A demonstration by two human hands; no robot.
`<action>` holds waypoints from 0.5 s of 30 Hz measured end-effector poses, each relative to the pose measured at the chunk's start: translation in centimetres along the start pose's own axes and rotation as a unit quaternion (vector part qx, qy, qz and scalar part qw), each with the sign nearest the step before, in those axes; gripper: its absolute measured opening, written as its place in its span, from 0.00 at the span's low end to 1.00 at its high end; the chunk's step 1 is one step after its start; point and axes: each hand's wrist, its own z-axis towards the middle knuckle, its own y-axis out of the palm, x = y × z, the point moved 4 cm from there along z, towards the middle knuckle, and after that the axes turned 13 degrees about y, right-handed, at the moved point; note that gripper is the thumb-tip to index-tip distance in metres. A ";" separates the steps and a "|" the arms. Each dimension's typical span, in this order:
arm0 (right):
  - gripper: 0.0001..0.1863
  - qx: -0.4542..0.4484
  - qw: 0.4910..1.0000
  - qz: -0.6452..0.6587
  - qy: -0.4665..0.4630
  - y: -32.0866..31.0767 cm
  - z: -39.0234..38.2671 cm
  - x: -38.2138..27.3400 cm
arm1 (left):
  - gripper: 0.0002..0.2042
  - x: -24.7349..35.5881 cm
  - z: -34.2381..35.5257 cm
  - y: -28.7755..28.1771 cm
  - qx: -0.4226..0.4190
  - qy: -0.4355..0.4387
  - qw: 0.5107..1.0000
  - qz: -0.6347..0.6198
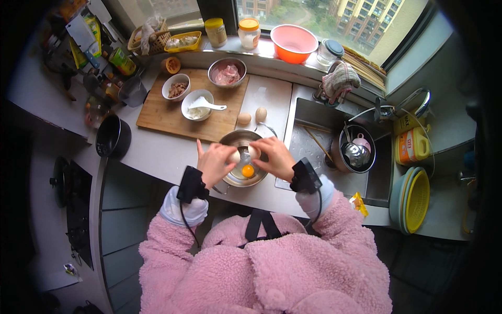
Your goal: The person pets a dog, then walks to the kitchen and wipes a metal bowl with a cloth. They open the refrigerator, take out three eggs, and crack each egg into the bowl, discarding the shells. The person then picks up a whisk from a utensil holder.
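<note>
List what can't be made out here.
- Head view: full outlines of the pale broken eggshell halves, covered by the left hand and right hand.
- Head view: parts of the shiny round steel bowl's rim, behind both hands.
- Head view: much of the dark round metal pot's floor, under the silver metal ladle.
- Head view: small pale object, lower left, too small.
</note>
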 end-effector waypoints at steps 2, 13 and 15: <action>0.24 0.069 0.994 0.041 -0.068 0.2 0.0 0.7 | 0.21 -0.8 -0.5 1.3 -0.029 -0.031 0.999 -0.014; 0.24 0.170 0.980 0.081 -0.065 2.0 -0.8 -0.1 | 0.20 -2.3 -1.1 0.4 0.044 0.035 0.998 0.003; 0.24 0.118 0.989 0.080 -0.028 2.9 -0.8 0.0 | 0.21 -2.6 -1.5 0.4 0.031 0.029 0.997 -0.060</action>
